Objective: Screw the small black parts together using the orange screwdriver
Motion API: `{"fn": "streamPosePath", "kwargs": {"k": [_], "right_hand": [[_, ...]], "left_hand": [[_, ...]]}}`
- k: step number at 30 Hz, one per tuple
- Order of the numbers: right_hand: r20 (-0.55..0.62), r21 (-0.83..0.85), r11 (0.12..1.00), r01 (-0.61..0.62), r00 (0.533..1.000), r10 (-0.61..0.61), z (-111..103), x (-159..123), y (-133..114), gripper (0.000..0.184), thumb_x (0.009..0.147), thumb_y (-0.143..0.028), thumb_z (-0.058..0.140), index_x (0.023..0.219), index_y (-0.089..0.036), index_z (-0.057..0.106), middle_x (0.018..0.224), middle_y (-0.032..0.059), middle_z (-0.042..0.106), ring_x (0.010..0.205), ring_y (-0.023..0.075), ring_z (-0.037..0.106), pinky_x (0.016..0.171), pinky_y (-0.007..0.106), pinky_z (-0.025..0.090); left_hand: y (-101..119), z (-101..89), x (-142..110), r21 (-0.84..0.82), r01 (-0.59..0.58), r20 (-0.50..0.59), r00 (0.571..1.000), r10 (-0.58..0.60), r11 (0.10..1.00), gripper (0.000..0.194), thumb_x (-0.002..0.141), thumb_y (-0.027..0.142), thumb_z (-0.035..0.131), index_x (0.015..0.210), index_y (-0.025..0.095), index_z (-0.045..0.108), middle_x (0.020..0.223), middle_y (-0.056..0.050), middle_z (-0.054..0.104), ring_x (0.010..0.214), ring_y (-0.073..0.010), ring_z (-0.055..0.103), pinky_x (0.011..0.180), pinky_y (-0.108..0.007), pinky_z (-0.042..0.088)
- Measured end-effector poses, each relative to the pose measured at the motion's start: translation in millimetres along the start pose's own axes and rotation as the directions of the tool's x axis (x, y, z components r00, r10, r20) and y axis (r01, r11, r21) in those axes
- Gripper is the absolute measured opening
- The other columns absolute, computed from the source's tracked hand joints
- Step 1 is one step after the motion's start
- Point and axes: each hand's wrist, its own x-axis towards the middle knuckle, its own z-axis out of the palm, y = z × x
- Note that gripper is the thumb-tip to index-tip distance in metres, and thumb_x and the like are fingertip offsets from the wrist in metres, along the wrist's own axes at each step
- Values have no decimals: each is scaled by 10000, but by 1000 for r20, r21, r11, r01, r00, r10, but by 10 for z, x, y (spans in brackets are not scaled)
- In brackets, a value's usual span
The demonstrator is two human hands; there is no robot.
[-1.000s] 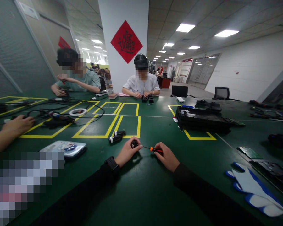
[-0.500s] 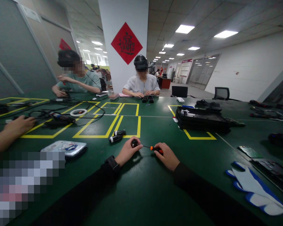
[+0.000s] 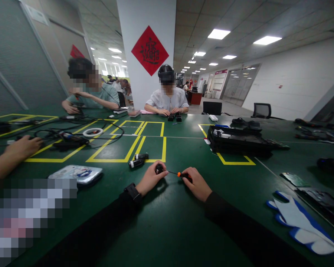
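Observation:
My left hand (image 3: 151,178) is closed around a small dark, rounded object (image 3: 159,169), much of it covered by my fingers; its exact kind I cannot make out. In my right hand (image 3: 197,183) is a screwdriver (image 3: 179,174) with a black and orange handle. Its thin shaft points left and reaches the fingertips of my left hand. Whether the tip sits in the dark object is hidden. Two black cylindrical pieces with white labels (image 3: 136,163) lie on the green table (image 3: 172,230), just beyond my left hand.
Another person's hand (image 3: 25,146) rests at the left near tangled black cables (image 3: 69,142). A patterned case (image 3: 76,174) lies left of my wrist. A black casing (image 3: 233,141) stands back right; blue-white gloves (image 3: 300,220) lie at the right. Two people sit across.
Both my hands keep nearly the same place and grip. The screwdriver handle appears slightly turned, with less orange showing under my right fingers.

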Motion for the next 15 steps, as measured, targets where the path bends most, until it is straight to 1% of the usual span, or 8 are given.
{"fn": "streamPosePath", "kwargs": {"k": [5,9,12,15], "right_hand": [[5,33,999,-40,999,39,5,-12,0,159,790,-177,528,948,-180,536,917,50,536,858,171,491,788,326,400],[-14,45,999,-11,1000,12,1,-7,-2,187,833,-178,465,1008,-180,531,964,59,535,923,171,477,837,328,384],[-16,21,1000,12,1000,-12,8,5,10,181,865,-161,395,941,-177,559,919,52,542,915,167,467,840,326,374],[-10,13,1000,21,1000,-21,17,9,20,161,858,-158,408,907,-175,560,896,48,541,891,166,466,821,321,378]], "left_hand": [[-7,7,3,-1,0,-19,1000,0,1000,181,717,323,583,796,172,522,774,9,542,717,-132,513,690,-255,408],[-28,11,10,-12,-7,-11,1000,7,1000,174,714,310,588,791,169,522,760,13,545,709,-129,517,682,-250,407],[-38,10,14,-21,-4,1,1000,4,1000,181,714,314,589,797,169,520,760,12,547,710,-129,519,684,-251,409],[-35,7,12,-25,-6,-1,1000,6,1000,173,713,303,588,799,169,518,765,10,549,719,-130,522,699,-256,410]]}}
